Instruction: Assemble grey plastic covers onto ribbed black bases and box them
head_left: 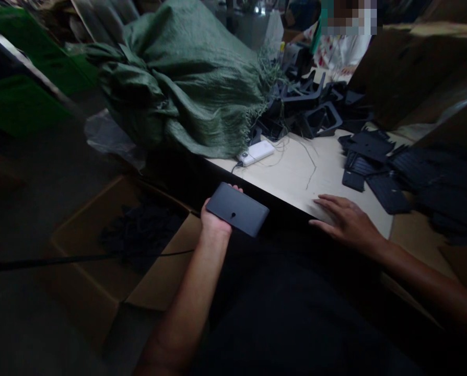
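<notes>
Our left forearm [188, 292] reaches out, our left hand [217, 218] cupped under a matte black rectangular panel [237, 209], gripping it. Our right hand [347, 222] lies open, fingers spread, on the pale table [296, 177]. Black panels [369, 149] lie beyond it, a green woven sack [182, 83] farther off.

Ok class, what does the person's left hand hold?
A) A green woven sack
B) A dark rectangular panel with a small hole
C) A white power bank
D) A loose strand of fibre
B: the left hand supports a dark rectangular panel with a small hole near its middle.
</notes>
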Tool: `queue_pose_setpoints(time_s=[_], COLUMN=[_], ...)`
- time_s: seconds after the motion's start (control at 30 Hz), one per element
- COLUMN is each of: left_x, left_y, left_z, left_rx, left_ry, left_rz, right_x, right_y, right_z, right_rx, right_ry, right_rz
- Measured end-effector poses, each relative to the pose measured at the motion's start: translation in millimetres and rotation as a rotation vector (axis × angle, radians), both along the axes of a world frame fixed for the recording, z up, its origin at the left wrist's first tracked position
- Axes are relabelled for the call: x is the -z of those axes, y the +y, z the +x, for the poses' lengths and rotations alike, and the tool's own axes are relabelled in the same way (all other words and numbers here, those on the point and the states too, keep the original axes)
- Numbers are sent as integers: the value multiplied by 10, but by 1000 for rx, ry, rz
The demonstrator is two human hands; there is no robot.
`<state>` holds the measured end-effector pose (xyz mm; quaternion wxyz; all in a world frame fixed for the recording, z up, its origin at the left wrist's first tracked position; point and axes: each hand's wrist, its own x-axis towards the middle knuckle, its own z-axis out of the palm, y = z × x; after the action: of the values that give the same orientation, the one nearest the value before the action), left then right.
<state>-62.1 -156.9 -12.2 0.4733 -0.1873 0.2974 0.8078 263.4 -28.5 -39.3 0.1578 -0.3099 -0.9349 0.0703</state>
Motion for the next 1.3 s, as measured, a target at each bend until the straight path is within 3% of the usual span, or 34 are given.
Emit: queue_pose_setpoints(time_s=[0.2,0.33,0.8,0.93,1.07,1.3], left_x=[91,172,195,229,221,162], left_y=[17,48,297,429,587,804], left_z=[-140,-222,-712,-821,-788,-508], left_rx=[9,55,-6,30,90,200], left_ry=[-41,-50,219,365,485,419], left_rz=[53,72,188,215,287,350], right_x=[328,432,463,487,475,450], right_y=[26,108,112,126,104,100], right_z=[659,882,844,853,832,793], right_rx=[61,72,115,116,144,155], right_ry=[-225,-285,-297,-290,-274,-219], right_rz=[94,123,132,125,99,55])
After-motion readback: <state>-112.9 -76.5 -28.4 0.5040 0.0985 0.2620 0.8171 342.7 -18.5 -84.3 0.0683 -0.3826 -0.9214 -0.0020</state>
